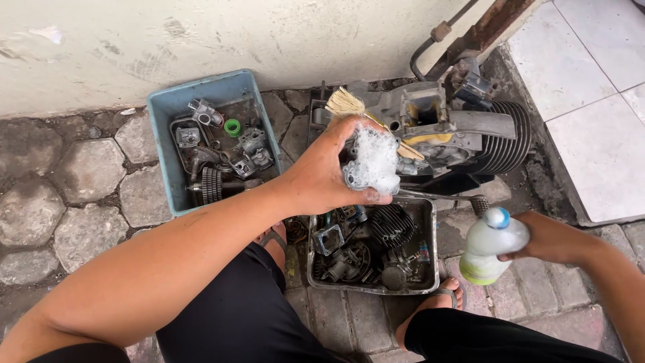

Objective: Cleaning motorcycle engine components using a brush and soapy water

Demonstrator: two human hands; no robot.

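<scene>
Trays (168, 114) hold engine parts; left grip (322, 178) clasps foamy part (373, 165), right (554, 238) bottle (490, 245).

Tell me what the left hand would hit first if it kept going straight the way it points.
The left hand, holding a foam-covered metal part, points toward the engine block. It would probably meet the brush lying against that block first, though depth is unclear.

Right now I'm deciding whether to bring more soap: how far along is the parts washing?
Early, it seems. The left hand holds one foam-covered part; the right hand holds a soap bottle. Parts in the metal tray and blue tub look dark and greasy, with no foam, as does the engine block.
</scene>
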